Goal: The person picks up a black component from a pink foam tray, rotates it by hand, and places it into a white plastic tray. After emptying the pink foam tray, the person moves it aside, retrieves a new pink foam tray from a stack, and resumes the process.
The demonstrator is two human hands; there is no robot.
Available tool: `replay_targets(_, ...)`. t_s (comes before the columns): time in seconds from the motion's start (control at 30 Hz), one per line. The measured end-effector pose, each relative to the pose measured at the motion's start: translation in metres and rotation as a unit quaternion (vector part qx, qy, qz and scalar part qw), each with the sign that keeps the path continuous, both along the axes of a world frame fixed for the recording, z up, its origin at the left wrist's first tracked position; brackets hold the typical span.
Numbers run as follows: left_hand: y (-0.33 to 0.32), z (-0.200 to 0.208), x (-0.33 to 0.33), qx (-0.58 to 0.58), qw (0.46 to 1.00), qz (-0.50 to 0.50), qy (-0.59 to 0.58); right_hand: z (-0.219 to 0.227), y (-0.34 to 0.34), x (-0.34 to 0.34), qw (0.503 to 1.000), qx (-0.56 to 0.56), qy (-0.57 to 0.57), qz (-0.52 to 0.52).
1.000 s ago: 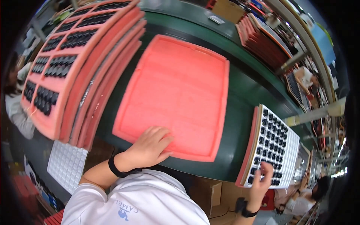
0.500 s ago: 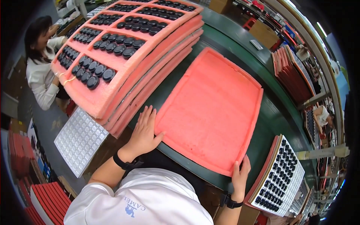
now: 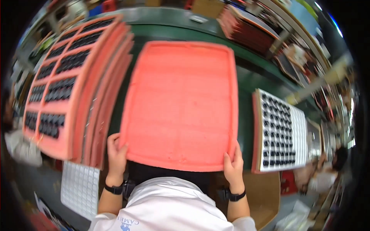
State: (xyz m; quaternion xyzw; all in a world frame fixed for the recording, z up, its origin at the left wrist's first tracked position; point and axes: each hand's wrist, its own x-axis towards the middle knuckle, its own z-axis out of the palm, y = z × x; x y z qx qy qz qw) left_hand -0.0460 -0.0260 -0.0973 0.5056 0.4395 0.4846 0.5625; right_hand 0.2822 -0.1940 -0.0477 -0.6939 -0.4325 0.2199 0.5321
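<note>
The tray (image 3: pixel 181 104) is gripped at both near corners, the left hand (image 3: pixel 116 158) and right hand (image 3: pixel 234 164) each closed on its edge, thumbs inward and fingers along the outer side. It lies between the hands and reaches away from them over the belt (image 3: pixel 245 115); whether it is lifted clear cannot be told. The wide spacing is probably chosen so that the broad, seemingly soft sheet is kept level. The stack (image 3: pixel 90 100) beyond the left hand and the white tray (image 3: pixel 300 129) beyond the right are perhaps set there to be within reach.

Half a second earlier, the left hand was laid open beside the tray's edge; now that edge is grasped. The tray, then slanted in view, is now squared between the hands, though the view has also been turned.
</note>
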Motion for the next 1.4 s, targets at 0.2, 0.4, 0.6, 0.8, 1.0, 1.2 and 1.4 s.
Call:
replay_targets(0.2, 0.021, -0.005, 0.018, -0.112, 0.983, -0.086, -0.115, 0.019, 0.004, 0.012, 0.996, 0.024, -0.08, 0.009)
replay_targets(0.4, 0.045, -0.013, 0.058, -0.097, 0.978, -0.177, -0.043, 0.012, -0.041, 0.011, 0.997, 0.061, 0.04, -0.032)
replay_targets(0.6, 0.043, 0.001, 0.102, 0.08, 0.976, -0.198, -0.052, 0.013, -0.084, 0.006, 0.964, 0.182, 0.176, -0.087)
replay_targets(0.8, 0.031, 0.008, 0.136, 0.158, 0.958, -0.23, -0.062, 0.022, -0.123, 0.028, 0.963, 0.166, 0.166, -0.134)
replay_targets(1.0, 0.031, 0.0, 0.159, 0.24, 0.933, -0.267, -0.033, 0.029, -0.158, 0.052, 0.951, 0.207, 0.102, -0.207)
replay_targets(1.2, 0.021, 0.003, 0.215, 0.315, 0.885, -0.336, -0.062, 0.039, -0.194, 0.07, 0.897, 0.299, 0.175, -0.274)
replay_targets(1.4, -0.022, 0.023, 0.287, 0.343, 0.815, -0.46, -0.079, 0.037, -0.239, 0.053, 0.824, 0.315, 0.075, -0.465)
